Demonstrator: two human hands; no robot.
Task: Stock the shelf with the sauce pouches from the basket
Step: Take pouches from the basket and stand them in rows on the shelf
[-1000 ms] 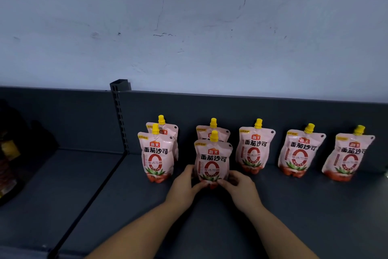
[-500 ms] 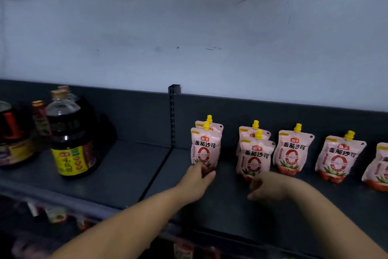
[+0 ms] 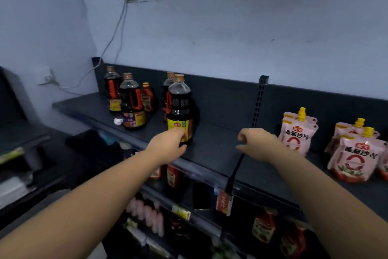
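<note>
Pink tomato-sauce pouches with yellow spouts stand on the dark shelf [image 3: 218, 143] at the right. One pair of pouches [image 3: 297, 133] is just right of the slotted upright post [image 3: 259, 101]; another pouch [image 3: 354, 158] stands in front of others near the frame's right edge. My right hand [image 3: 258, 143] hovers over the shelf just left of the nearest pouch, fingers loosely curled and holding nothing. My left hand [image 3: 168, 147] is at the shelf's front edge, in front of the base of a soy sauce bottle [image 3: 179, 109], with nothing in it. No basket is in view.
Several dark sauce bottles [image 3: 131, 103] stand at the shelf's left end, with a small white scrap [image 3: 118, 121] beside them. Lower shelves hold red pouches [image 3: 263, 227] and price tags. A cable [image 3: 113, 34] runs down the wall. A dark counter [image 3: 25, 133] lies at the left.
Both hands have let go of the front pouch and drawn back from the row. The view has swung left, so the pouches now sit at the right and the bottles are in view.
</note>
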